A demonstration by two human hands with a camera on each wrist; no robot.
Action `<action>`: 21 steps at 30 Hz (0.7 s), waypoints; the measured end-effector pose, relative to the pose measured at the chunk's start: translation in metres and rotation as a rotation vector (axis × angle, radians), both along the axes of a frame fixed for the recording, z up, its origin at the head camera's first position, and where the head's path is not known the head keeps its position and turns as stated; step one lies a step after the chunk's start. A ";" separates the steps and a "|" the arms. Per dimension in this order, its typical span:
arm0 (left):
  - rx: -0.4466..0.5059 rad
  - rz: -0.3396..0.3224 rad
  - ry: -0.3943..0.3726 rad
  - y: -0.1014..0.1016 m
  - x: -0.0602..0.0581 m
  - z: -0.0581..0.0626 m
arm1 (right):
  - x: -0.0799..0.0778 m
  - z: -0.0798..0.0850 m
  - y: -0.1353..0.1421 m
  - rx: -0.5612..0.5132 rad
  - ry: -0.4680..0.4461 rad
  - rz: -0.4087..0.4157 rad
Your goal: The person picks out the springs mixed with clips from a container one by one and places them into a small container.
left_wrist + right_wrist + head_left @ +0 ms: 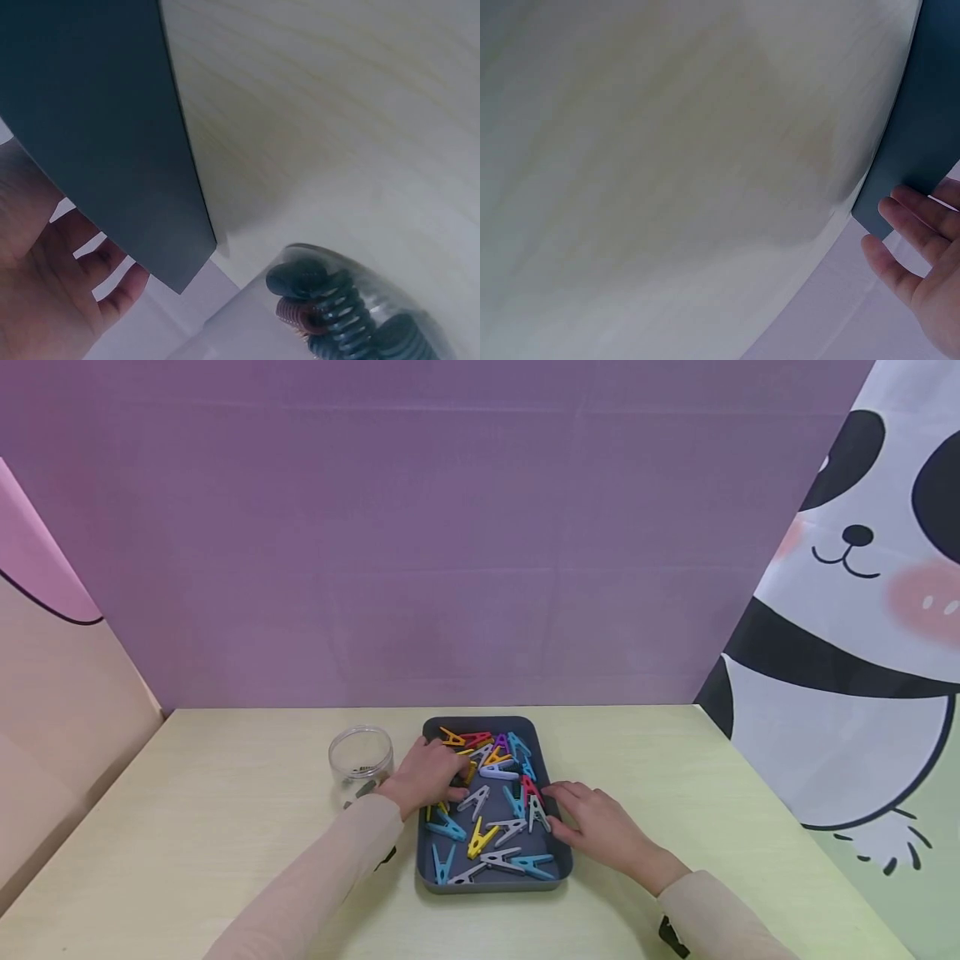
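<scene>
A: Where were the clothes pegs (513, 827) seen?

B: They were seen loosely scattered in a grey tray (495, 887), which was placed on the pale table (187, 827). Yellow, blue, red, grey and purple ones could be counted among the colours.

A: And by the left hand (427, 774), was something held?

B: That could not be told. The hand was laid across the left edge of the tray, with the fingers bent down among the pegs and the thumb kept a little apart. The fingertips were partly hidden, so it could not be said whether a peg was pinched.

A: How was the right hand (600, 824) placed?

B: It was rested against the right side of the tray. The fingers were loosely extended and well spread, the tray wall was touched by them, and nothing was gripped.

A: Was anything else put near?

B: A clear round jar (361, 756) was set to the left of the tray, just beside the left hand. Inside it, dark coiled things (345, 315) were shown by the left wrist view. Behind the table a purple cloth (412, 543) was hung, and at the right a panda (847, 735) was printed.
</scene>
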State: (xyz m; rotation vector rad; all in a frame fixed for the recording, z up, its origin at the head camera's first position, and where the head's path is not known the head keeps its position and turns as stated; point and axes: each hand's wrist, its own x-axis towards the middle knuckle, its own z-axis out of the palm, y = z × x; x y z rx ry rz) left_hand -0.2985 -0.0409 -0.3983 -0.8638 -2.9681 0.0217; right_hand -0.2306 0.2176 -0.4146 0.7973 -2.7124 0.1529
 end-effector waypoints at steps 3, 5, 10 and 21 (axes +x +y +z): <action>-0.004 0.003 0.001 0.001 -0.001 0.000 | 0.000 0.000 0.000 -0.001 -0.002 0.000; -0.003 0.007 0.001 0.001 -0.001 0.000 | 0.000 0.000 0.000 -0.003 -0.002 0.000; 0.018 0.020 -0.019 0.002 -0.001 0.000 | -0.001 -0.001 0.000 0.001 0.008 0.004; 0.055 0.016 -0.071 0.003 0.002 0.004 | -0.001 -0.001 0.000 0.003 0.004 0.001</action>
